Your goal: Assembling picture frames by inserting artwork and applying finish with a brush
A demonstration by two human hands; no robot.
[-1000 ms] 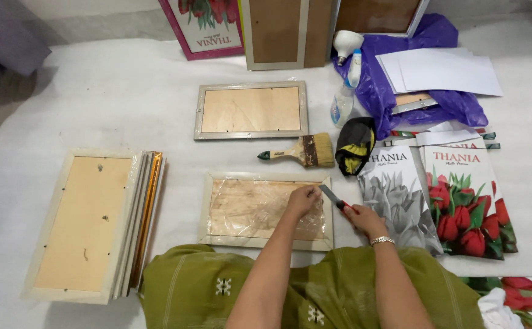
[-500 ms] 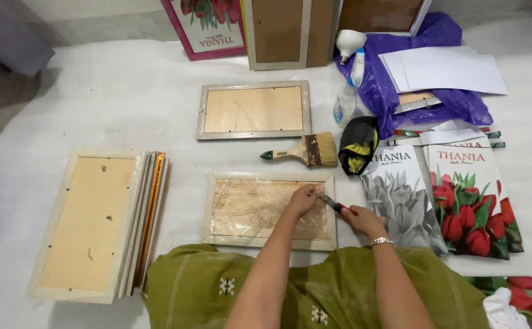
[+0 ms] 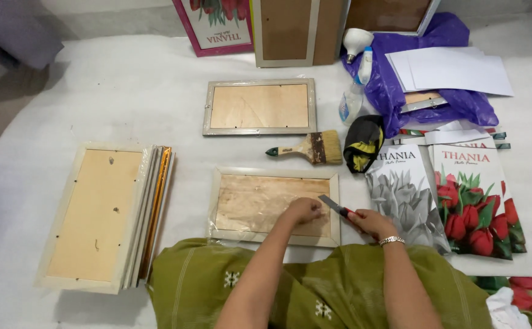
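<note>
The scene is evenly and softly lit from above, only faint shadows being cast beside the stacked frames (image 3: 104, 216) and paintbrush (image 3: 307, 148), mild glare being seen on the white sheet (image 3: 95, 91), with focus kept sharp and corners slightly darkened.

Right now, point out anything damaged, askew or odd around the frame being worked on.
The backing of the frame under the left hand looks blotchy and uneven, unlike the clean backing of the frame above. The right hand holds a cutter at its right edge. A paintbrush lies loose between the frames.
</note>
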